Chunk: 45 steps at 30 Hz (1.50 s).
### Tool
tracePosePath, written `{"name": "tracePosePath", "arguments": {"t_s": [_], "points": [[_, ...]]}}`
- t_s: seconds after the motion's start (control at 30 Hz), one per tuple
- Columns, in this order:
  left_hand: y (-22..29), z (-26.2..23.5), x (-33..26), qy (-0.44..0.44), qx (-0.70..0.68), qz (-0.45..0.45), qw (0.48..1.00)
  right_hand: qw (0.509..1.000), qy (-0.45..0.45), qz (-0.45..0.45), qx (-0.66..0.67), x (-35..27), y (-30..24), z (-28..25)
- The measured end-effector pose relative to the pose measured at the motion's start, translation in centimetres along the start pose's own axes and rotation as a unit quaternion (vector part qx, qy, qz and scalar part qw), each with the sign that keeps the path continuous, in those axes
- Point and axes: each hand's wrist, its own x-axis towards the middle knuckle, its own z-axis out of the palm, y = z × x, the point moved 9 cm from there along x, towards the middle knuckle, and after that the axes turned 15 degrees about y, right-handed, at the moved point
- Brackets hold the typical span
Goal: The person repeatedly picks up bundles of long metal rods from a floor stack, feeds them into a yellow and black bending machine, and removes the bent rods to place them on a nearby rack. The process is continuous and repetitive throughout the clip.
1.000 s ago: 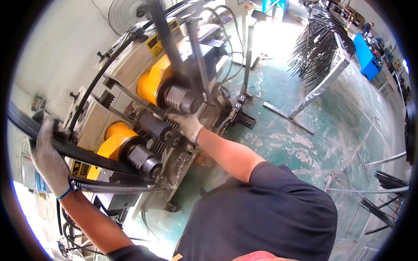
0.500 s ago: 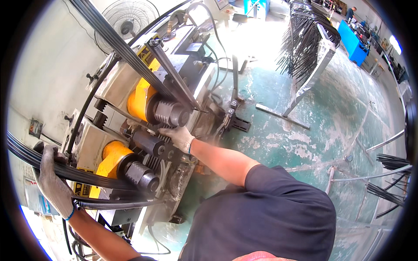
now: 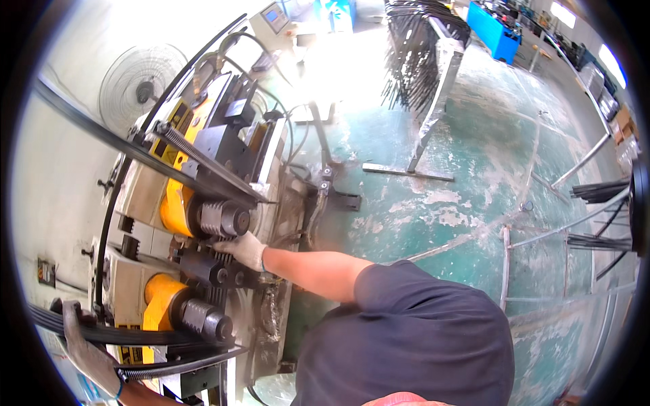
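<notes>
My left hand, in a grey-white glove, is closed around a bundle of thin black rods at the lower left. The bundle runs to the lower roller of a machine with yellow arms. My right hand, gloved as well, reaches in just below the upper roller. Its fingers are bent over dark ribbed parts beside a dark block; what they grip is hidden. A second, blurred bundle of black rods slants from the upper left to the upper roller.
Coil springs on rods stick out beside each roller. A wall fan stands behind the machine. Black rods hang on a metal stand across the green floor. More rods rest on a frame at the right.
The view has turned, so the machine sits further left and lower. My left hand still holds the rods and my right hand stays by the upper roller.
</notes>
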Motion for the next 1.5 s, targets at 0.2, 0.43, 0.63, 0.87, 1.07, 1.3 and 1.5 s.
{"name": "tracePosePath", "arguments": {"t_s": [0.2,0.43,0.63,0.87,1.07,1.3,1.5], "points": [[1.2,-0.3,-0.3,-0.021,0.075,0.128,0.989,0.989,-0.041,0.005,-0.143,-1.3,-2.4,-0.1],[4.1,0.5,-3.4,-0.023,0.131,0.138,0.981,0.995,-0.018,0.094,0.034,-0.1,2.4,0.4],[6.3,0.4,-3.2,0.02,0.078,0.109,0.991,0.996,-0.002,0.091,0.007,0.6,2.7,-0.2],[2.7,-1.3,-2.2,-0.024,0.124,0.045,0.991,0.993,-0.057,0.1,0.01,0.8,4.8,-1.4],[3.1,-3.6,-2.5,-0.106,0.174,0.077,0.976,0.996,-0.07,0.025,-0.045,0.7,6.2,-1.2],[2.5,-1.9,-3.6,-0.051,0.161,0.112,0.979,0.993,-0.069,0.013,-0.098,2.1,6.4,-2.9],[6.9,1.2,-8.5,0.048,0.208,0.158,0.964,0.965,-0.121,-0.101,-0.21,0.8,4.6,-1.4]]}}
